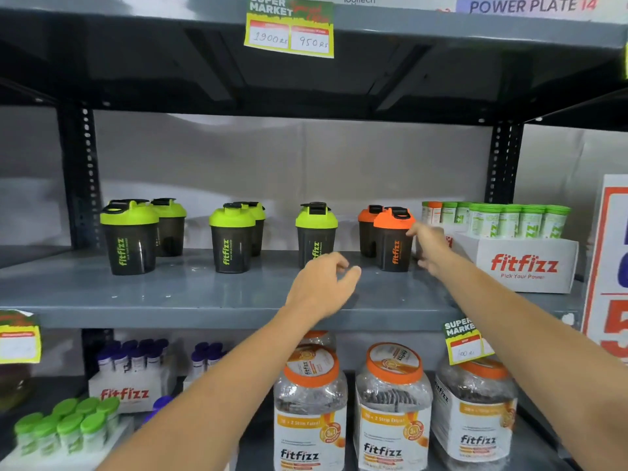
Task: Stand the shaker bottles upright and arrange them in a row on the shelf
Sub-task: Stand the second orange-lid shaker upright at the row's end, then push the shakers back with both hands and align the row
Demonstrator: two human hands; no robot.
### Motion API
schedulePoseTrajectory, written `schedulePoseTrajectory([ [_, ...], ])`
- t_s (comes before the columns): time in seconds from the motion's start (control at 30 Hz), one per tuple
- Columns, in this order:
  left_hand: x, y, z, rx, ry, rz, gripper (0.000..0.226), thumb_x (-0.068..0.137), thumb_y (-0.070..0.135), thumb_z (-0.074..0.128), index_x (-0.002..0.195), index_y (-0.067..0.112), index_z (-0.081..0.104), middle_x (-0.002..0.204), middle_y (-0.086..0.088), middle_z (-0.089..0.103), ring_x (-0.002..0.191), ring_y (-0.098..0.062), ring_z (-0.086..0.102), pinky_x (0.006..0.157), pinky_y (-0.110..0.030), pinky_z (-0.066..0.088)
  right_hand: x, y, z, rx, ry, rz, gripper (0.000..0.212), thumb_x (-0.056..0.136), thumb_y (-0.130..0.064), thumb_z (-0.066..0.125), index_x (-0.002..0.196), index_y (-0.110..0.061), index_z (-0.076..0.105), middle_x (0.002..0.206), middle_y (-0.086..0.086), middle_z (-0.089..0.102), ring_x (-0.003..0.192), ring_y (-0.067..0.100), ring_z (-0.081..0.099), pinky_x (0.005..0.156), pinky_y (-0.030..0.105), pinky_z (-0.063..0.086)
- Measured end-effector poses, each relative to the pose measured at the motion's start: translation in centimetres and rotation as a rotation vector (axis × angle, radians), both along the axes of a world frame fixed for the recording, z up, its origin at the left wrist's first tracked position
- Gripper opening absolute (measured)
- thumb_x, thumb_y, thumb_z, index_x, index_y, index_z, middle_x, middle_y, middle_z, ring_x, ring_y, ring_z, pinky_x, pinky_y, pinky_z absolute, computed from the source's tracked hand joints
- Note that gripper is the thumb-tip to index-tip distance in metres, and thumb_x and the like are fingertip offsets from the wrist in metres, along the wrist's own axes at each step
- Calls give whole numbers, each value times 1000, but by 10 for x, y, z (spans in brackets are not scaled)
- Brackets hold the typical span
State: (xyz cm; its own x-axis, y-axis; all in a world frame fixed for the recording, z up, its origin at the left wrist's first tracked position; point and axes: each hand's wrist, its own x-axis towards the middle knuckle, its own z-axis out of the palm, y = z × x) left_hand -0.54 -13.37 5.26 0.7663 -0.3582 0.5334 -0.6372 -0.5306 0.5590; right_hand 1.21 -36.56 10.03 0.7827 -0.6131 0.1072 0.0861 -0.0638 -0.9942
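On the middle shelf (204, 300), the person's right hand (430, 248) reaches beside the front orange-lidded bottle (393, 241), fingers spread and just touching its lid edge; it holds nothing. The left hand (323, 287) hovers over the shelf in front of a green-lidded bottle (316, 232), fingers loosely curled and open, also holding nothing.

Every shaker bottle in view already stands upright. A second orange-lidded bottle (367, 229) sits just behind the front one. Further left stand two pairs of green-lidded bottles, one near the middle (232, 237) and one by the left post (131, 236), each with a partner tucked behind. So the standing-up looks done, but the bottles sit in clusters, not one row; judging from this, lining them up is what remains.

Each bottle reads "fitfizz" down its side. To the right, a white box (523, 265) of green-capped tubes reads "fitfizz, Pick Your Power". Above hangs a "SUPER MARKET" price tag (289, 28) with handwritten "1900 Rs" and "950 Rs". Below, clear jars (394, 413) with orange lids also read "fitfizz".
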Motion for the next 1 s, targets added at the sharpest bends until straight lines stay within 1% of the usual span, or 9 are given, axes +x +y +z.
schedulePoseTrajectory([
  [0.07,13,-24,11,16,165,-37,35,88,30,52,119,17,57,121,-2,63,103,-24,62,92,-35,48,9,-7,-16,6,47,7,64,70,-26,56,132,-13,43,129,7,51,116,26,48,95,42,39],
  [0.13,24,-49,15,141,238,-15,44,84,27,49,127,20,51,124,-4,62,106,-27,61,88,-32,47,9,-6,-20,-42,96,-6,51,81,-24,50,130,-10,46,133,12,50,120,28,47,97,40,40],
  [0.23,37,-73,19,313,237,77,45,84,27,47,128,19,49,122,-6,60,113,-29,56,79,-30,39,7,-1,-19,-104,126,-15,22,92,-21,40,111,-11,47,114,10,52,104,23,47,102,40,38],
  [0.3,44,-83,23,316,281,59,40,82,24,47,121,17,52,103,-7,65,100,-28,60,75,-31,41,10,-1,-20,-124,127,-28,15,95,-20,35,102,-12,46,104,9,50,95,21,47,98,37,39],
  [0.4,54,-97,24,306,345,-16,33,78,19,46,110,14,53,70,-5,61,79,-26,59,73,-32,42,13,-2,-21,-132,105,-37,21,95,-21,32,81,-15,45,91,10,51,75,17,47,84,34,38],
  [0.53,65,-107,22,257,370,-22,37,74,18,44,108,12,58,65,-4,60,81,-28,60,72,-34,41,17,-3,-21,-163,137,-17,22,94,-22,30,82,-12,45,80,10,48,72,21,45,69,33,36],
  [0.7,76,-113,20,205,414,-22,41,71,20,43,107,10,60,64,-4,61,97,-31,66,71,-32,39,20,-4,-18,-185,176,-10,24,95,-25,30,98,-8,47,91,14,51,86,25,49,78,35,38],
  [0.8,78,-116,19,200,402,-27,41,72,18,43,107,8,61,62,-4,60,89,-31,65,70,-32,39,20,-5,-21,-214,197,2,23,93,-28,32,92,-10,47,87,12,52,78,23,48,72,34,37],
  [1.0,70,-110,21,165,393,-35,30,78,14,43,102,14,62,57,-1,59,66,-23,56,68,-28,39,15,-5,-24,-381,226,49,40,95,-30,28,116,-7,52,122,18,55,110,31,51,91,38,37],
])
